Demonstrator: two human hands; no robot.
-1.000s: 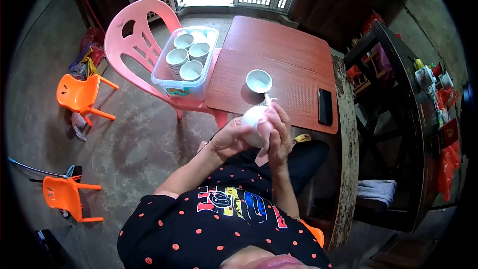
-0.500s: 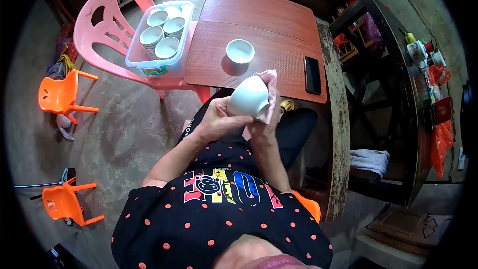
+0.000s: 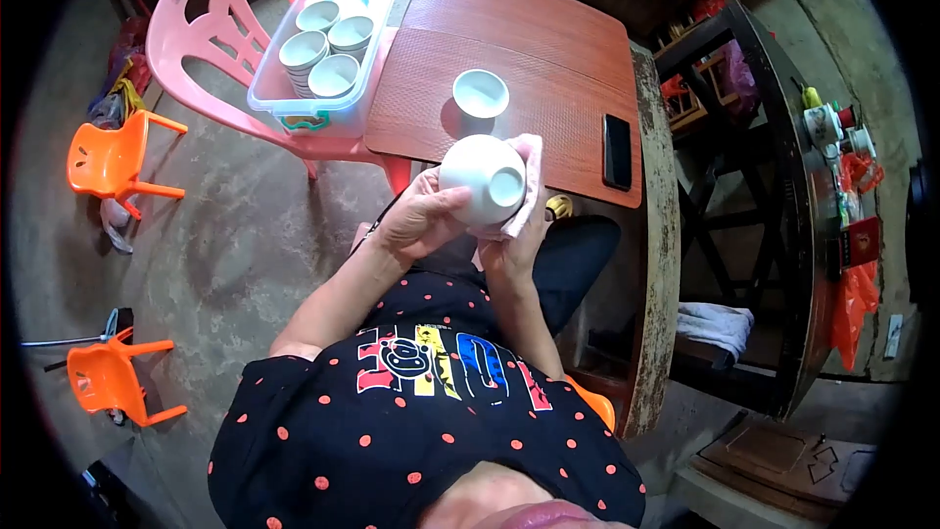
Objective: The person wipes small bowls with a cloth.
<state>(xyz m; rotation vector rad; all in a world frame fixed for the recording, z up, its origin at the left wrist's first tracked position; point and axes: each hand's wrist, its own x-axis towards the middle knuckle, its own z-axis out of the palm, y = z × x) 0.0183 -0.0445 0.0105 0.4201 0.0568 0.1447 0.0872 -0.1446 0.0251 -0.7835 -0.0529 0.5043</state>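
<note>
The left hand (image 3: 419, 220) is curling around the near left side of a white bowl (image 3: 475, 176), its thumb pressing on the outer wall and its other fingers partly hidden behind. The right hand (image 3: 517, 253) is half closing below and to the right, bearing a folded pink cloth (image 3: 534, 176) against the bowl's right side; how far those fingers are bending under the cloth cannot be told. The bowl is resting between both hands, just in front of the torso, touching the left directly and the cloth on the right. Its axis is tilting: the foot ring is facing back toward the wearer and slightly right, the mouth pointing away.

Just beyond, a second bowl (image 3: 481, 93) is standing upright on the reddish table (image 3: 421, 88), nearly straight ahead. A smartphone (image 3: 617, 152) is lying farther right. Forward and left, nearer the left hand, a clear plastic tub (image 3: 343, 120) is holding stacked bowls (image 3: 334, 73) on a pink chair (image 3: 171, 29).
</note>
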